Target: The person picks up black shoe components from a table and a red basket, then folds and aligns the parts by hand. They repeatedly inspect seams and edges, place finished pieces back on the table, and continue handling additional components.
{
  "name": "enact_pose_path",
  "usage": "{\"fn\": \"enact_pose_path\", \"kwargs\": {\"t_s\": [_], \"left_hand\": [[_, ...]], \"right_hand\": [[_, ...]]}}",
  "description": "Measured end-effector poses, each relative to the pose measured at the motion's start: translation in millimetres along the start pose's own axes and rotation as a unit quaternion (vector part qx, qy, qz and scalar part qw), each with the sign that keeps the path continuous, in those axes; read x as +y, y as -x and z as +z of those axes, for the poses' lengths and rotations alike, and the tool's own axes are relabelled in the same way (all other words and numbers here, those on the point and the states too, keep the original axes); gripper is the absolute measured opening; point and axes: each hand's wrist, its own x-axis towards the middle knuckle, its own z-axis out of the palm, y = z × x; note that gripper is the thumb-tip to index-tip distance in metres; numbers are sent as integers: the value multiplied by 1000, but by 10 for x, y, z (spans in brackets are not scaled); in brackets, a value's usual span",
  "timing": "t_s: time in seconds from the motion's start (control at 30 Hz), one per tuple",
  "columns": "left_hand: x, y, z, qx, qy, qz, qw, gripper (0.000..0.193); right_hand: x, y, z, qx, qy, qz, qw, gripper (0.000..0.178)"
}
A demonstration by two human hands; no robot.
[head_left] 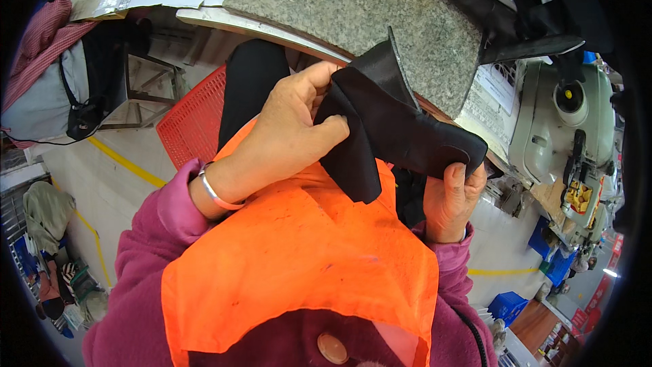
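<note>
A black shoe upper [401, 126], or a piece much like one, is held in front of my orange apron, near the table's front edge. It is soft and curved, with a stiffer, shinier flap standing up at its far side. My left hand [288, 119] is closed on its left part, thumb on the near face; the other fingertips are partly hidden behind it. At the right end, my right hand [455, 197] pinches the rounded tip, with the thumb on top and fingers beneath. One panel hangs down between the hands over the apron.
Beyond the piece lies a speckled stone tabletop [353, 7]. More black pieces [536, 7] are piled at the far right, above a grey-green sewing machine [564, 122]. A red plastic basket [200, 115] stands left of my knee. Clothes [51, 88] lie at the far left.
</note>
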Motion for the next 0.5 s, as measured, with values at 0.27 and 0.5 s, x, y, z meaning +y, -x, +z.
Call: {"fn": "enact_pose_path", "kwargs": {"t_s": [0.27, 0.5], "left_hand": [[275, 14, -134, 14, -384, 200, 901, 18], [477, -81, -240, -96, -515, 303, 796, 10]], "right_hand": [[-17, -169, 29, -121, -18, -62, 991, 47], [21, -302, -4, -172, -78, -45, 981, 40]]}}
